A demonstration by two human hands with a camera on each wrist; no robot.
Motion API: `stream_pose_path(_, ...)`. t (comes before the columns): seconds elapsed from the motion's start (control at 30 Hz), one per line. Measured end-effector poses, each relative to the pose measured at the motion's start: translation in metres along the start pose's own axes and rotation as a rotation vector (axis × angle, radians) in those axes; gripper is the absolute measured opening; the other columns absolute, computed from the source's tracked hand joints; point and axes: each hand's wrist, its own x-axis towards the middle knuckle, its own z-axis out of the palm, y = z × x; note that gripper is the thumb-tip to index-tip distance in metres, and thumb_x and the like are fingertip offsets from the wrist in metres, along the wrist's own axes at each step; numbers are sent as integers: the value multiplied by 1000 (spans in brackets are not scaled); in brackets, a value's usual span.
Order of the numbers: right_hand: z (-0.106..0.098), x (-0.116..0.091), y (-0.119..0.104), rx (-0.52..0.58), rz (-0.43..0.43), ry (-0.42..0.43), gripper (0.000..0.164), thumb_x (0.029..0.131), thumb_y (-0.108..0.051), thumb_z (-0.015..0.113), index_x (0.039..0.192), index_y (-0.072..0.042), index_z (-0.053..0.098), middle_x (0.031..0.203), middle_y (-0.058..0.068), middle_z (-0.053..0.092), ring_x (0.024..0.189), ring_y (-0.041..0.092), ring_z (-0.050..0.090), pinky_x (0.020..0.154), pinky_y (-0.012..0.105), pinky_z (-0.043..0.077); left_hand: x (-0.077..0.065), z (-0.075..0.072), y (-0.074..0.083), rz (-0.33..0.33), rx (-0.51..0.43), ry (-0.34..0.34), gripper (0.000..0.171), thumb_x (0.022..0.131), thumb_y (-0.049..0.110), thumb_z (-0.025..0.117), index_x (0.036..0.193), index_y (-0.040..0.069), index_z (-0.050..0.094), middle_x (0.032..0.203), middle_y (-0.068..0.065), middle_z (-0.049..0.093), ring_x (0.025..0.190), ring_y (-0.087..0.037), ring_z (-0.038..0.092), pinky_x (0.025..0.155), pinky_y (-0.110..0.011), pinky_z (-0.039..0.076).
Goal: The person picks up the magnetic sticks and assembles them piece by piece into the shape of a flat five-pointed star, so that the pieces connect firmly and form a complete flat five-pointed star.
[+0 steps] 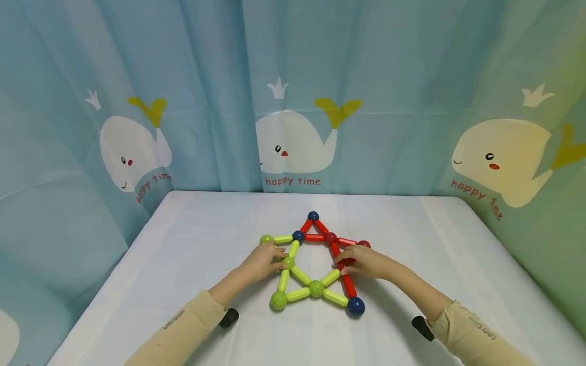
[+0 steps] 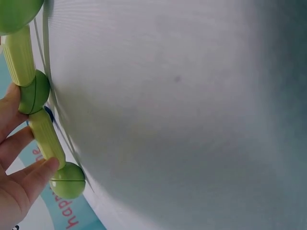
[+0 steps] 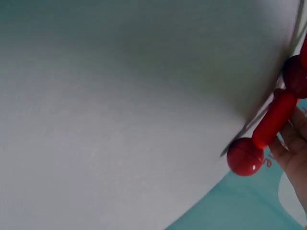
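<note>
A star-shaped figure of magnetic rods and balls [image 1: 316,288] lies at the middle of the white table, yellow-green on the left and bottom, red at the top and right, with several dark blue balls. My left hand [image 1: 264,262] holds its left side, fingers at a green ball [image 2: 34,93] and a yellow-green rod [image 2: 47,136]. On the right side my right hand [image 1: 368,262] grips around a red ball and rod; a red rod [image 3: 276,119] with a red end ball [image 3: 245,156] shows against those fingers. Both hands cover parts of the figure's sides.
The white table [image 1: 183,244] has rounded far corners. Behind it hangs a blue curtain [image 1: 393,152] with whale prints. A small black object [image 1: 229,318] sits by the left wrist, another black object [image 1: 422,328] by the right wrist.
</note>
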Motion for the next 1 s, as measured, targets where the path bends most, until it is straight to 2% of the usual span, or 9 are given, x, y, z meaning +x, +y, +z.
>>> stream_pose_path(0.17,1,3,-3,9,7,27,25,83,-18,70,103,-3,70,93,4,70,79,12,57,72,23,51,0,1,1,-12,-1,18,31,84,19,69,110,2,69,121,-18,62,125,-39,49,107,-49,34)
stream_pose_path(0.43,-1,7,-9,-18,31,11,25,82,-16,71,103,-2,70,97,6,71,86,18,62,78,29,54,1,3,3,-53,-3,49,32,83,21,70,109,3,69,122,-17,62,125,-40,48,106,-50,36)
stream_pose_path(0.7,-5,6,-9,1,66,-22,26,83,-18,71,105,-4,70,96,4,70,85,15,59,77,28,53,4,1,5,-59,22,32,32,82,24,72,107,5,70,119,-15,65,112,-32,59,95,-44,46)
stream_pose_path(0.77,-9,6,-7,8,86,9,25,84,-18,70,105,-3,70,93,4,68,81,15,57,73,27,52,5,-1,6,-93,9,15,33,81,25,73,107,6,71,117,-13,66,108,-29,59,93,-42,47)
stream_pose_path(0.87,-11,11,-2,-25,136,133,25,85,-17,69,104,-1,69,91,8,65,81,19,56,74,32,51,9,-6,8,-131,-11,-9,37,77,24,77,109,7,70,119,-11,65,110,-28,58,96,-43,46)
stream_pose_path(0.93,-10,15,1,-66,194,204,27,85,-16,68,105,2,67,90,12,64,80,22,57,74,36,52,14,-10,7,-136,-22,-30,43,75,23,79,113,7,68,124,-11,63,115,-29,56,100,-43,43)
stream_pose_path(1.0,-8,20,4,-106,248,219,29,85,-13,68,108,4,64,94,16,65,84,26,60,79,40,53,20,-14,5,-120,-24,-54,48,74,21,80,117,7,66,131,-13,58,122,-31,51,105,-44,39)
